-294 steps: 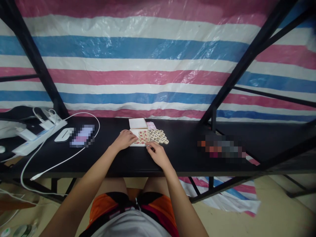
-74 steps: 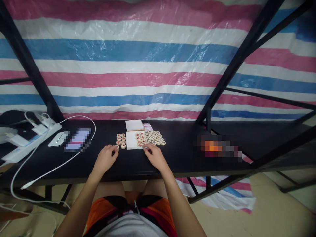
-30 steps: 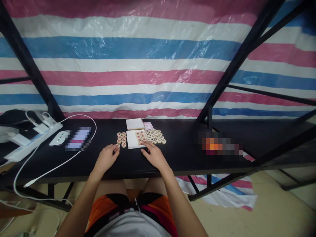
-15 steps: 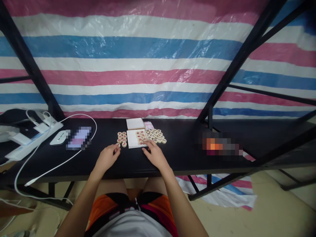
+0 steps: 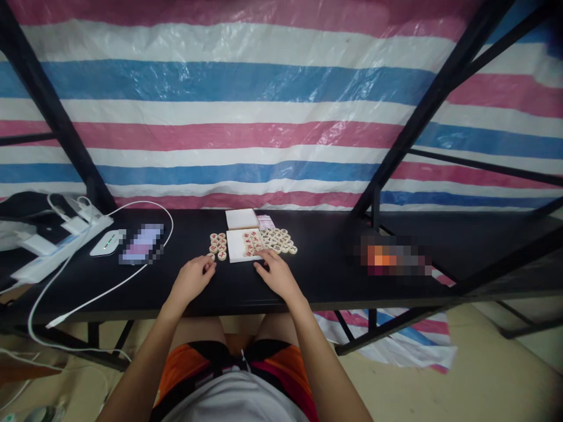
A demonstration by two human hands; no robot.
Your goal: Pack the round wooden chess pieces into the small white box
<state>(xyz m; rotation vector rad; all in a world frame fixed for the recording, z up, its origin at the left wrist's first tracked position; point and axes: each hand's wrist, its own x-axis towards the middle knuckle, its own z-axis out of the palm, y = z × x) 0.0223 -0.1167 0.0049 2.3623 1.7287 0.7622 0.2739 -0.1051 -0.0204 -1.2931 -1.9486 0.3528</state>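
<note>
My left hand (image 5: 192, 280) rests on the black table with its fingers loosely bent and the thumb a little apart. Its fingertips reach the nearest red-marked Chinese chess piece (image 5: 211, 257), at the corner of a small two-column group (image 5: 222, 248). My right hand (image 5: 278, 275) has its fingers stretched over the front right corner of a shallow white box (image 5: 236, 246), thumb apart. Inside the box, red-marked pieces (image 5: 252, 241) lie face up in rows; the fingers hide some of them. Dark-marked pieces (image 5: 281, 239) are packed together just right of the box.
Behind the box lies its white lid (image 5: 241, 219), near a pink and white paper (image 5: 265, 222). On the left are a blurred phone (image 5: 143, 243), a white device (image 5: 108, 242), a power strip (image 5: 61, 249) and a white cable (image 5: 92, 298). Black frame posts (image 5: 407, 132) rise behind.
</note>
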